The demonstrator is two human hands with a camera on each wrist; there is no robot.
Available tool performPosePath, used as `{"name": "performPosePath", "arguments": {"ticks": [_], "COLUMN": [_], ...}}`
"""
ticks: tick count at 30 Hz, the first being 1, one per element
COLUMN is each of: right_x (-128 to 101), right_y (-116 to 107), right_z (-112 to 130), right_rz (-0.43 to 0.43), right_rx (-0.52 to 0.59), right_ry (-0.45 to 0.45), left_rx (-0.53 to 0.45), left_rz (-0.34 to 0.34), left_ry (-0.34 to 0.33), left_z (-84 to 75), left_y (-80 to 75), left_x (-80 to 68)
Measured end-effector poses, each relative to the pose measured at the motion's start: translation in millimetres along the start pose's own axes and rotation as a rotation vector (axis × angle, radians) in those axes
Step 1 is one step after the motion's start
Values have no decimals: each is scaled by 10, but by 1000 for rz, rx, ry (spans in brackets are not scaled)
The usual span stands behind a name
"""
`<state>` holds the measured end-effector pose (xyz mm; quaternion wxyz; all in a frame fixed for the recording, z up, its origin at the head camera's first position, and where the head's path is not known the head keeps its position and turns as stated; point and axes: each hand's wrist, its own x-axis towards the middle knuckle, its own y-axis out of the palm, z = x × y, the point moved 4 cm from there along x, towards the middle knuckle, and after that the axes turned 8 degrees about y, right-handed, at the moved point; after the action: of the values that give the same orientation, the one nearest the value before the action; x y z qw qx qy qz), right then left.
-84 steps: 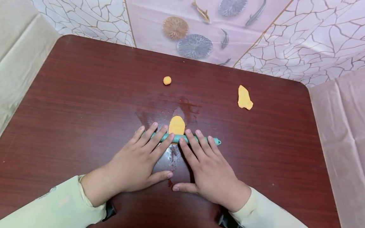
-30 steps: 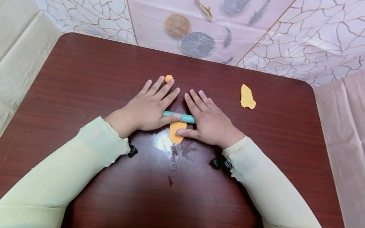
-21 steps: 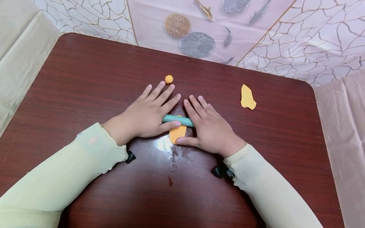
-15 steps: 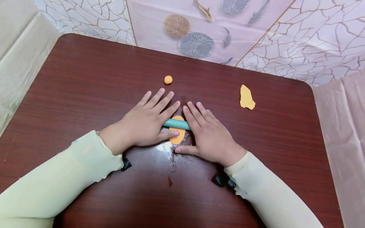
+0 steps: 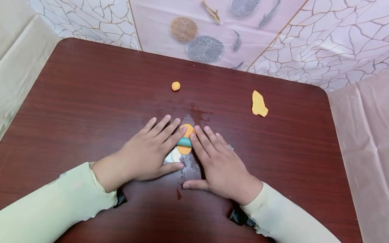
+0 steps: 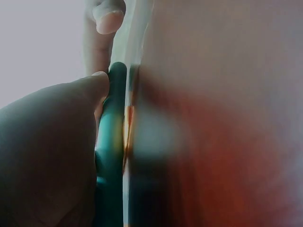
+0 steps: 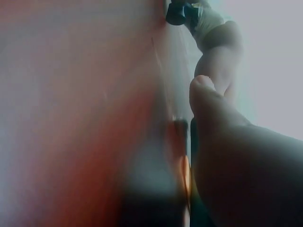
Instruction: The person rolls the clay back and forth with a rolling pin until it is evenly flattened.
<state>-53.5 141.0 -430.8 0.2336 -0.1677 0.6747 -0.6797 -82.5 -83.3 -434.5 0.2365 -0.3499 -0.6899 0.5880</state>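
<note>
We count two hands, both flat, fingers straight, pressing down on one teal rolling pin [image 5: 184,142]. Left hand [image 5: 146,155] covers the pin's left part, right hand [image 5: 217,165] covers its right part; only a short teal stretch shows between the fingertips, plus a tiny tip poking out just past the right hand's fingers. Neither hand curls round the pin, palms just lie on it.

Orange dough pieces: three. One flattened oval [image 5: 185,139] sits under the pin right between the two hands, showing above and below the teal bar. One small ball [image 5: 175,86] lies well beyond the left hand's fingertips, apart from everything. One flat irregular piece [image 5: 259,104] lies beyond and to the right of the right hand, well apart.

One dark red table [image 5: 76,101] carries it all, with a shiny smear just ahead of and between the hands. Two pale yellow sleeves [image 5: 54,206].

In the left wrist view we see the teal pin [image 6: 111,156] against the palm with an orange sliver beside it; the right wrist view is too blurred to add much.
</note>
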Motion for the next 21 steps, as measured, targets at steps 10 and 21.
{"name": "performPosePath", "arguments": {"ticks": [10,21], "right_x": [-237,-252], "right_y": [10,5], "right_z": [149,150], "right_rz": [-3,-9], "right_rx": [-20,2], "right_ry": [-14,-15], "left_rx": [18,12], "left_rz": [-50,-106], "left_ry": [-4,-8], "left_z": [-251,-280], "left_y": [79,93], "left_x": [-219,-251]}}
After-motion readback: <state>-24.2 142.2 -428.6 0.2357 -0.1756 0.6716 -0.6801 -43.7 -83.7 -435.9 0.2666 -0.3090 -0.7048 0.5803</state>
